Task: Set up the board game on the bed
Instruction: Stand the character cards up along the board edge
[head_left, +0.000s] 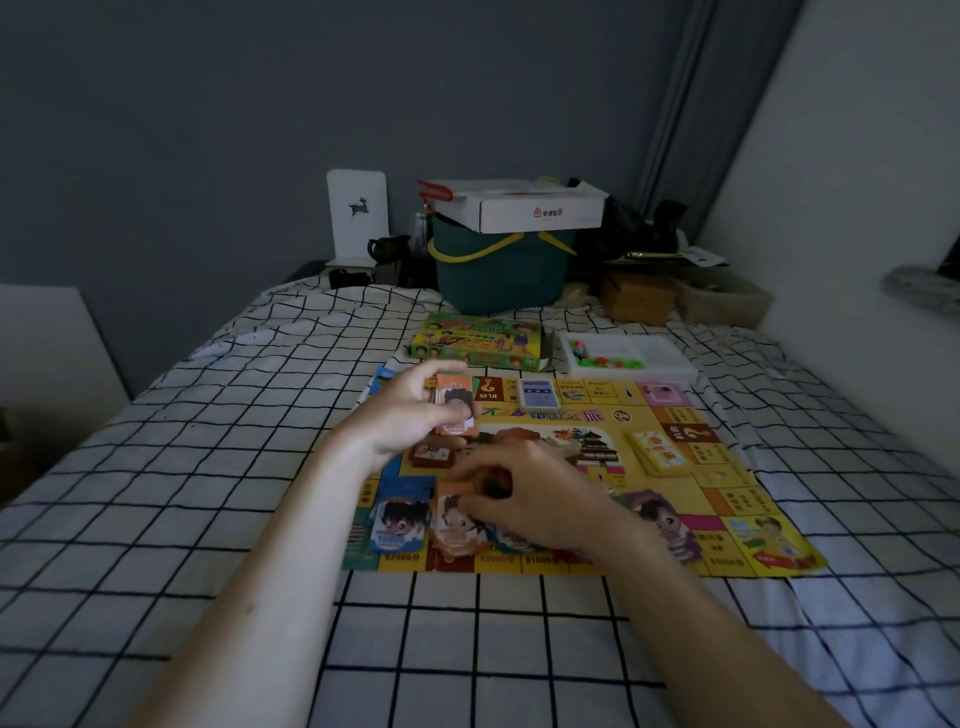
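Orange notes sit fanned upright in the left hand (410, 415), whose thumb and fingers curl round the stack (455, 404) so it stays squared for dealing. Below it, a blue pile (397, 519) lies on the board's (727, 499) near edge. Just beside it the right hand (524, 493) pinches an orange pile (457, 525) down, probably sorting money by colour. Further right, a yellow deck (658, 451) rests on the board, which lies flat mid-bed (208, 467); the tray (628, 356) waits behind.
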